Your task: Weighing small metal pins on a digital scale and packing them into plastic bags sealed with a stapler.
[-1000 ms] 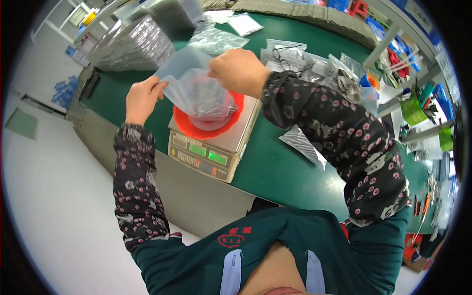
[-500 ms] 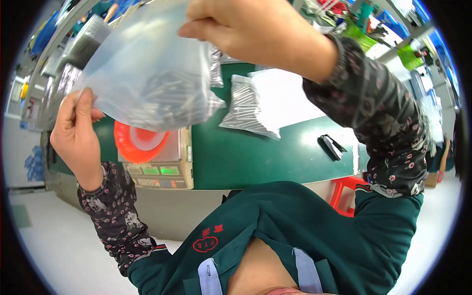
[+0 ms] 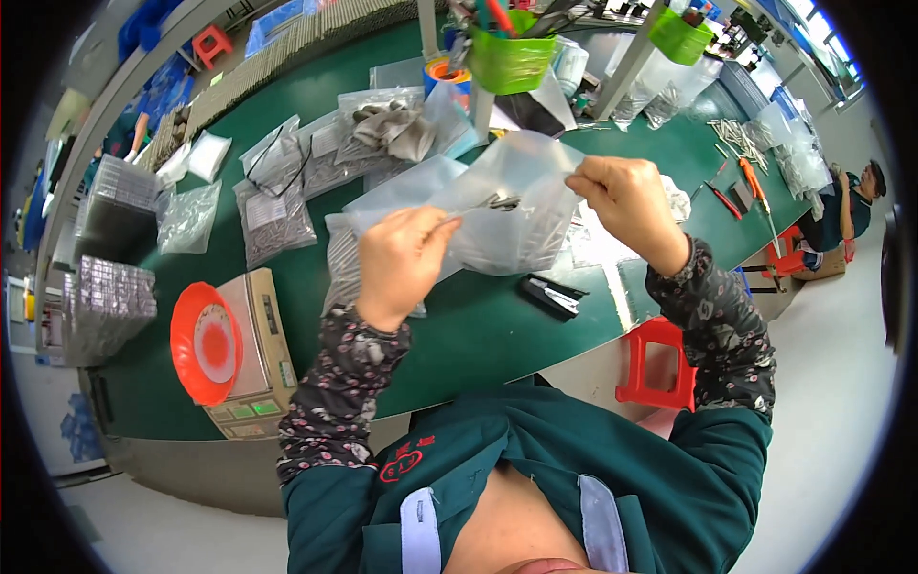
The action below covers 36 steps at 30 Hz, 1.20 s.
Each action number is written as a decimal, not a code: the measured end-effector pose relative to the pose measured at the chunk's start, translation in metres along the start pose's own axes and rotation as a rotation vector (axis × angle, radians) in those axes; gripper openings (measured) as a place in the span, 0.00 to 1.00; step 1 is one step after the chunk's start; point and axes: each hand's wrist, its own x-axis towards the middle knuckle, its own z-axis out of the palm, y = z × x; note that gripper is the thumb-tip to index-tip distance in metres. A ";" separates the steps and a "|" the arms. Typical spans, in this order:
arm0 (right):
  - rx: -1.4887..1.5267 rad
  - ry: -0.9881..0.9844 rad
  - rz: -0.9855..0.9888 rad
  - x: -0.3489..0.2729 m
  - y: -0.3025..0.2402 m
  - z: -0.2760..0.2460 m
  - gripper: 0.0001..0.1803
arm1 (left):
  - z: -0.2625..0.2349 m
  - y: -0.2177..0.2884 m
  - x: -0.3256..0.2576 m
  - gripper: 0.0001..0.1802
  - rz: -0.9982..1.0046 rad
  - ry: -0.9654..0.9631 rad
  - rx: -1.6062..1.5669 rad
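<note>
Red bowl (image 3: pixel 182 340): on the scale (image 3: pixel 266 335), well apart from the bag.
Left hand (image 3: pixel 400 260): grip narrow, pinching the plastic bag's left edge.
Plastic bag (image 3: pixel 516 234): between the hands, above the worktop (image 3: pixel 459 346); translucent, limp film, probably slippery.
Metal pieces (image 3: pixel 501 202): loose inside; likely bottom-heavy, prone to shifting, not fragile.
Handhold, judged: upper edges, gathered firmly; a palm beneath would spare the film.
Stapler (image 3: pixel 553 296): black, on the worktop, near the bag.
Right hand (image 3: pixel 628 208): grip narrow, pinching the bag's upper right corner.
</note>
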 end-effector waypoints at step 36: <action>0.255 -0.093 0.600 -0.062 0.250 -0.065 0.15 | 0.069 0.024 0.032 0.29 0.036 -0.061 0.389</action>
